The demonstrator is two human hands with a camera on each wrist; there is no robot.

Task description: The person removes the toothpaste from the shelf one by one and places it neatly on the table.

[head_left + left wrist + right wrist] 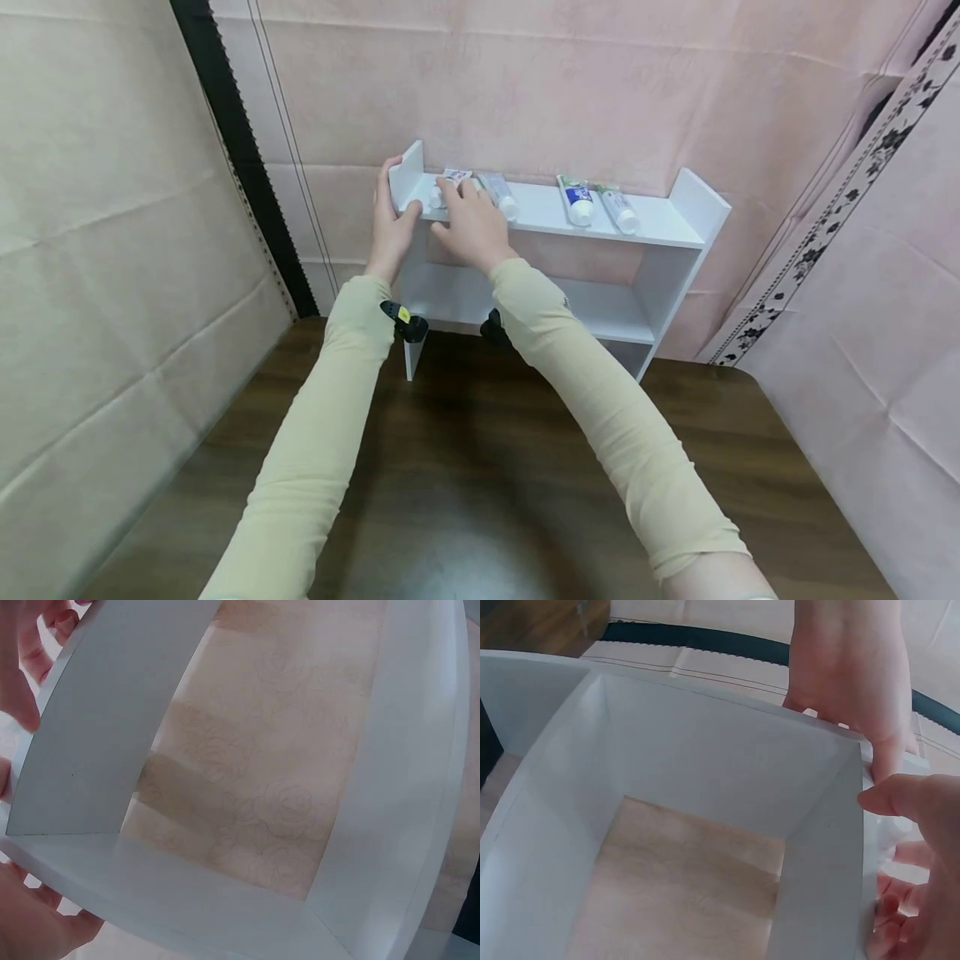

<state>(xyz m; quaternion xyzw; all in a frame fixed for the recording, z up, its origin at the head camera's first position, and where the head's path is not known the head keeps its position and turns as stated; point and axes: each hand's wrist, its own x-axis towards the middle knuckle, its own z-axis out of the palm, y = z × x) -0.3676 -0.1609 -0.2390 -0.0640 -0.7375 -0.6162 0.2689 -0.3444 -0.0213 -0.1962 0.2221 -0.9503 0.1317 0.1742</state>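
Note:
A white two-tier shelf unit [525, 296] stands against the back wall. My left hand [392, 225] grips its left side panel [407, 173] near the top, with the thumb toward the front edge. My right hand [476, 223] is over the left part of the top board, its fingers at a white-capped squeeze tube [437, 198]; in the right wrist view its thumb [889, 796] touches the board's front edge. Just right of that hand lies a pale squeeze tube [501, 198]. Farther right lie a blue-and-green squeeze tube [577, 200] and a white one [618, 210]. My fingers partly hide the leftmost tubes.
The unit rests at the back of a dark wooden table [450, 500]. Pale cloth walls [562, 92] surround it on the back and both sides, with a black strip [247, 167] at the left corner and a floral band [847, 196] at the right.

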